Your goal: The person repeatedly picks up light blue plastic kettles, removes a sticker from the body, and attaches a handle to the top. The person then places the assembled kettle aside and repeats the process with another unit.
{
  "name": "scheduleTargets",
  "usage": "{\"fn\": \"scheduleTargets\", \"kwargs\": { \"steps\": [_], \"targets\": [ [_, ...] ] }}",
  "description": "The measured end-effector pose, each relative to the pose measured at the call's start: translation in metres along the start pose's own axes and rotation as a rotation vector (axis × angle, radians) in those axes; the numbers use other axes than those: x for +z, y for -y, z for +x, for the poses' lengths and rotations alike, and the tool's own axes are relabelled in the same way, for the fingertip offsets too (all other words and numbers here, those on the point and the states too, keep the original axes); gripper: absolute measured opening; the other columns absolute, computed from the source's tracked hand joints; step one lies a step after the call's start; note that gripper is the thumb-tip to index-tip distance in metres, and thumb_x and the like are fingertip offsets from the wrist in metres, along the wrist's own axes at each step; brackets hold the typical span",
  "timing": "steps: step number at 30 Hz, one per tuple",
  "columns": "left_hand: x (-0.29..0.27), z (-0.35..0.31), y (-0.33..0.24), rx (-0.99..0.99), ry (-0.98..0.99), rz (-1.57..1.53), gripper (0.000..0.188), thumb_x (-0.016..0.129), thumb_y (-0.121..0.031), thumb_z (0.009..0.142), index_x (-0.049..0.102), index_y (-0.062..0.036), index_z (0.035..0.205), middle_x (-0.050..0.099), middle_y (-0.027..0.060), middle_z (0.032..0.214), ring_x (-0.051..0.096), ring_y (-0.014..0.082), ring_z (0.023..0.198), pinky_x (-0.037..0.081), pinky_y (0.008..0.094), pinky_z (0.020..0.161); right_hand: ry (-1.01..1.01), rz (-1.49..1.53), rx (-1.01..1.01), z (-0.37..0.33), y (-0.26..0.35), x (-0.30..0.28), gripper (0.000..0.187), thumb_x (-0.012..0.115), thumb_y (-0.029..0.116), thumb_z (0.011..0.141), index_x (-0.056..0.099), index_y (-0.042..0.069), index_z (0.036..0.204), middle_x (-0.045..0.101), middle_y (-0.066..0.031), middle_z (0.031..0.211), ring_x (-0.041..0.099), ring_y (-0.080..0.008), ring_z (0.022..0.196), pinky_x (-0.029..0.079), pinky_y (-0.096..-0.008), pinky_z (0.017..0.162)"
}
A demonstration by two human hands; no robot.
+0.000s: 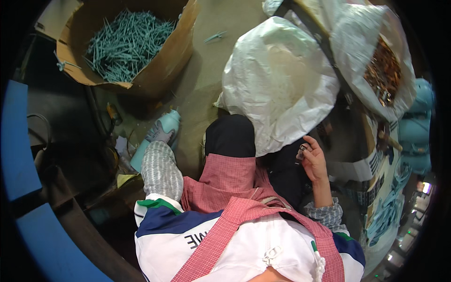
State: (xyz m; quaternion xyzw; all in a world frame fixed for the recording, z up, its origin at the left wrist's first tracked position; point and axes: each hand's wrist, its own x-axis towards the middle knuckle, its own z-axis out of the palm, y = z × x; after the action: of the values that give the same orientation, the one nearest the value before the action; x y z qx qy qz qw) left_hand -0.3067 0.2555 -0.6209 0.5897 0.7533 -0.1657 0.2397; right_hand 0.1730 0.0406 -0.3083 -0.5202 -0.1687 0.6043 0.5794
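My left hand (162, 132), in a grey glove, is closed around the upper part of a light teal cylinder (142, 154) that lies slanted beside my left leg. My bare right hand (315, 163) is raised over my right thigh. Between its thumb and fingers it pinches a small metal piece (300, 152), dark and shiny; its exact kind is too small to make out. Just beyond that hand stands an open white woven sack (277, 89), its mouth facing up.
A cardboard box (181, 58) at the far left holds many thin teal pieces (129, 44). One similar piece (215, 37) lies on the floor. Another sack (361, 61) contains copper-coloured pieces (384, 73). Teal cylinders (416, 127) stand at the right; blue panels (21, 136) edge the left.
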Motion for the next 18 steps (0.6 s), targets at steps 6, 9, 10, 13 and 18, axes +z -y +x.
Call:
{"fn": "scheduleTargets", "kwargs": {
  "steps": [6, 9, 10, 13, 18],
  "targets": [
    [0.025, -0.032, 0.007, 0.178, 0.460, -0.247, 0.070, 0.053, -0.061, 0.076, 0.043, -0.0171, 0.131, 0.048, 0.0196, 0.127, 0.046, 0.0311, 0.119, 0.034, 0.0462, 0.099, -0.095, -0.147, 0.080, 0.025, -0.003, 0.038, 0.041, 0.058, -0.002, 0.082, 0.047, 0.004, 0.121, 0.057, -0.0030, 0.095, 0.057, -0.0105, 0.084, 0.047, -0.0227, 0.074],
    [0.010, -0.046, 0.013, 0.170, 0.102, -0.284, 0.047, 0.051, -0.050, 0.081, 0.050, -0.0130, 0.110, 0.053, 0.0184, 0.111, 0.051, 0.0321, 0.106, 0.039, 0.0445, 0.092, -0.062, -0.230, 0.134, 0.032, -0.011, 0.051, 0.037, 0.059, 0.001, 0.082, 0.051, 0.003, 0.117, 0.057, -0.0015, 0.092, 0.054, -0.0079, 0.080, 0.042, -0.0188, 0.071],
    [0.006, -0.062, 0.006, 0.181, -0.063, -0.309, 0.040, 0.050, -0.046, 0.083, 0.053, -0.0116, 0.103, 0.055, 0.0179, 0.106, 0.053, 0.0324, 0.102, 0.040, 0.0440, 0.089, -0.053, -0.241, 0.129, 0.036, -0.011, 0.052, 0.037, 0.059, 0.001, 0.082, 0.050, 0.003, 0.118, 0.057, -0.0020, 0.094, 0.055, -0.0088, 0.082, 0.044, -0.0201, 0.072],
    [0.032, -0.117, 0.000, 0.264, 0.006, -0.136, 0.035, 0.051, -0.041, 0.084, 0.053, -0.0105, 0.101, 0.056, 0.0171, 0.102, 0.054, 0.0336, 0.096, 0.041, 0.0445, 0.087, -0.012, -0.251, 0.132, 0.037, -0.016, 0.049, 0.037, 0.059, 0.000, 0.082, 0.050, 0.004, 0.118, 0.058, -0.0028, 0.096, 0.057, -0.0107, 0.083, 0.046, -0.0229, 0.074],
    [0.078, -0.158, 0.005, 0.545, -0.088, 0.227, 0.087, 0.063, -0.054, 0.070, 0.025, -0.0170, 0.139, 0.038, 0.0165, 0.130, 0.038, 0.0372, 0.117, 0.026, 0.0539, 0.099, 0.022, -0.245, 0.124, 0.032, -0.017, 0.064, 0.036, 0.059, 0.001, 0.083, 0.050, 0.002, 0.118, 0.058, -0.0021, 0.095, 0.055, -0.0077, 0.084, 0.043, -0.0186, 0.072]
  ]
}}
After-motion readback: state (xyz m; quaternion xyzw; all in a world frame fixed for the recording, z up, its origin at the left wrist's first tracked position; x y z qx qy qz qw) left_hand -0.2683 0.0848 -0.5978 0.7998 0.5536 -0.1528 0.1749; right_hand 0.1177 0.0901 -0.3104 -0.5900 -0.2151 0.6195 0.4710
